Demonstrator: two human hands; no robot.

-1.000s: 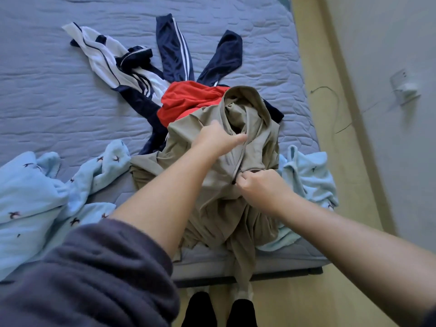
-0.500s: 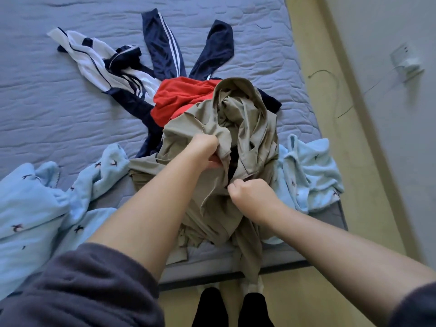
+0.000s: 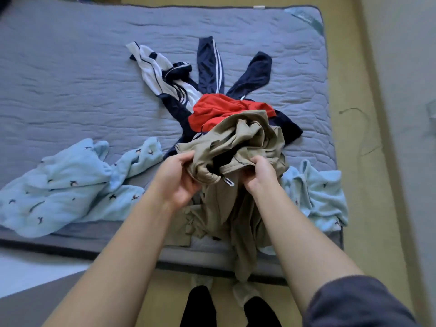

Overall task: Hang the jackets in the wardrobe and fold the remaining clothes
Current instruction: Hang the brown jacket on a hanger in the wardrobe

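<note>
The light blue bird-print garment (image 3: pixel 70 185) lies on the bed (image 3: pixel 70 90). The left hand (image 3: pixel 175 179), clenched higher in the khaki jacket (image 3: pixel 238 140) half a second ago, now holds its bunched edge level with the right hand (image 3: pixel 259 175). Each grip is closed on cloth. The jacket spills over the bed's near edge. The white tag (image 3: pixel 259 7) on the far rim is too small to read.

Both hands, left (image 3: pixel 179 178), right (image 3: pixel 259 175), gripping khaki jacket (image 3: pixel 238 140), clothes-strewn bed (image 3: pixel 70 90)
</note>
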